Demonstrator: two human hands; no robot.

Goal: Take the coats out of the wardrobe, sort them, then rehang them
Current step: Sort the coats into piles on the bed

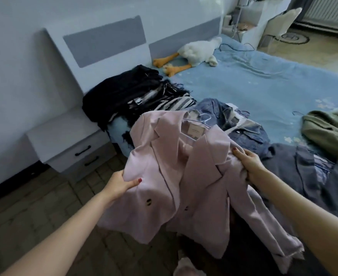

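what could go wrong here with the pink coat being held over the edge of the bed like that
1. The pink coat is gripped only at its two front edges by the left hand and right hand; its hem and sleeve hang low and could drag on the floor.
2. Its hanger sits loosely at the collar and might slip out.
3. Laid down carelessly, it could cover the denim jacket and grey coat, mixing the sorted pieces.
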